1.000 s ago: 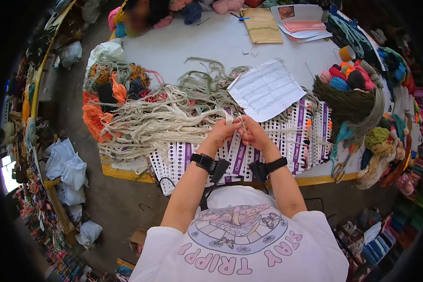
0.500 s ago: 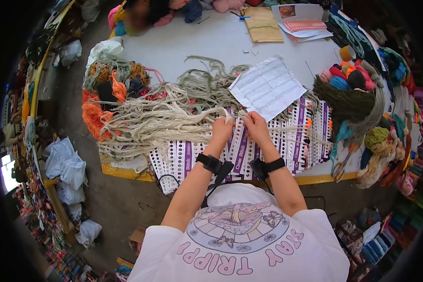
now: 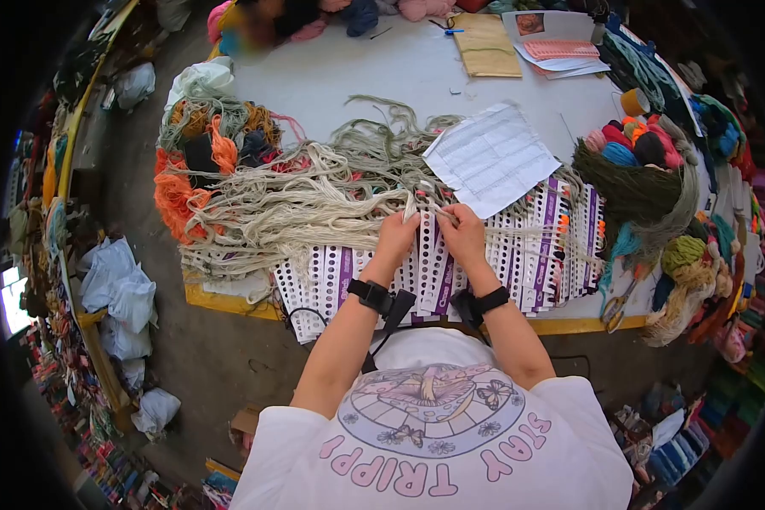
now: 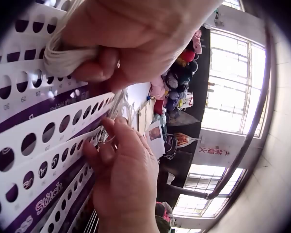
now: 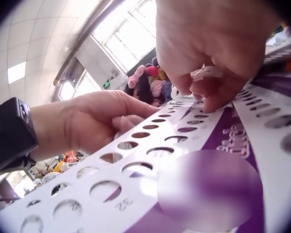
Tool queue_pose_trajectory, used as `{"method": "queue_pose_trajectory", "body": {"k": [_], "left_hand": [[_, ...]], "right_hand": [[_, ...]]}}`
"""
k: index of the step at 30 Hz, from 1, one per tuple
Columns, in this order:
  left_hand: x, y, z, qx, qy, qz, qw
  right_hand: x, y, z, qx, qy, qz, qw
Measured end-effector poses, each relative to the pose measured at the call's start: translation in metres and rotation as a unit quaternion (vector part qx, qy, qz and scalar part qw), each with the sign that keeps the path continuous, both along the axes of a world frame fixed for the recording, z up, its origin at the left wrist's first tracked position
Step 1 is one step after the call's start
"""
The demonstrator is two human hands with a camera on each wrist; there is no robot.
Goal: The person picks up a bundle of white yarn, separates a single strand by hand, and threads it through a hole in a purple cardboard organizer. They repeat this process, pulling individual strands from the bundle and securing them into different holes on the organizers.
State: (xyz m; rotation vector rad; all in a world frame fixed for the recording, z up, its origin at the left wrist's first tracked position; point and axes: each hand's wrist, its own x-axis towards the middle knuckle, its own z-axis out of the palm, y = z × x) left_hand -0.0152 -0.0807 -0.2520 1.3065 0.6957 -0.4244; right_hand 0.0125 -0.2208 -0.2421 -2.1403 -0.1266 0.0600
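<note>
Pale cream thread (image 3: 314,204) lies in long strands over white-and-purple punched cards (image 3: 331,276). The left hand (image 3: 396,240) grips a looped bundle of it, and the left wrist view shows the thread (image 4: 63,60) wrapped in the curled fingers of the left hand (image 4: 140,39). Close beside it, the right hand (image 3: 464,238) pinches thread at the cards' upper ends; in the left wrist view the right hand (image 4: 126,179) has its thumb and fingers together on thin strands. The right wrist view shows the right hand (image 5: 213,48) curled above a card (image 5: 150,150).
A printed sheet (image 3: 491,157) lies just beyond the hands. Orange yarn (image 3: 174,200) is heaped at the left, dark green yarn (image 3: 625,200) at the right. Scissors (image 3: 619,306) rest near the right front edge. A brown folder (image 3: 488,47) lies at the back.
The hands, close together a second ago, have moved slightly apart, with thread still in the fingers. The whole head view has shifted a little.
</note>
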Motion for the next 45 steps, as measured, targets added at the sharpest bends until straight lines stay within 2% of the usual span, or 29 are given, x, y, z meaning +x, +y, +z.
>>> {"method": "queue_pose_trajectory", "body": {"k": [5, 8, 11, 14, 15, 17, 18, 20, 22, 24, 27, 30, 36, 39, 42, 45], "left_hand": [[0.002, -0.002, -0.008, -0.091, 0.008, 0.004, 0.996], [0.003, -0.004, -0.011, -0.113, 0.009, 0.007, 0.993], [0.004, -0.004, -0.014, -0.089, 0.013, -0.009, 0.996], [0.007, -0.007, -0.006, -0.034, -0.019, -0.012, 0.999], [0.006, -0.008, -0.014, 0.049, -0.060, -0.030, 0.997], [0.007, -0.008, -0.028, 0.214, -0.140, -0.065, 0.964], [0.008, -0.006, -0.022, 0.139, -0.089, -0.023, 0.986], [0.009, 0.005, -0.011, -0.015, 0.017, 0.060, 0.998], [0.010, 0.020, -0.002, -0.160, 0.037, 0.114, 0.980], [0.012, 0.028, 0.005, -0.278, 0.062, 0.166, 0.944], [0.011, 0.038, 0.006, -0.368, 0.041, 0.132, 0.919], [0.009, 0.040, 0.002, -0.386, 0.028, 0.110, 0.916], [0.007, 0.033, 0.009, -0.337, 0.053, 0.175, 0.924], [0.003, 0.039, 0.008, -0.400, -0.002, 0.110, 0.910], [0.000, 0.032, 0.016, -0.419, 0.001, 0.079, 0.904], [0.000, 0.027, 0.004, -0.292, 0.013, 0.096, 0.952]], "right_hand": [[-0.007, 0.005, -0.006, 0.015, 0.002, -0.012, 1.000], [-0.006, 0.003, -0.006, 0.029, 0.007, 0.001, 1.000], [-0.004, 0.000, -0.004, 0.036, 0.020, 0.024, 0.999], [-0.002, -0.004, -0.010, 0.048, 0.036, 0.041, 0.997], [-0.002, -0.003, -0.009, 0.054, 0.041, 0.045, 0.997], [-0.003, -0.002, -0.006, 0.045, 0.066, 0.026, 0.997], [-0.003, -0.001, -0.004, 0.040, 0.077, 0.016, 0.996], [-0.003, 0.000, -0.012, -0.004, 0.026, 0.026, 0.999], [-0.003, 0.001, -0.014, -0.031, 0.004, 0.034, 0.999], [-0.003, 0.002, -0.014, -0.039, 0.010, 0.040, 0.998], [0.000, -0.001, -0.008, -0.067, 0.026, 0.086, 0.994], [0.004, -0.004, 0.000, -0.086, 0.037, 0.138, 0.986], [0.010, -0.004, -0.010, -0.152, 0.092, 0.183, 0.967], [0.013, -0.003, -0.003, -0.134, 0.121, 0.187, 0.965], [0.023, -0.008, 0.011, -0.091, 0.219, 0.234, 0.943], [0.025, -0.008, 0.010, -0.027, 0.302, 0.209, 0.930]]}}
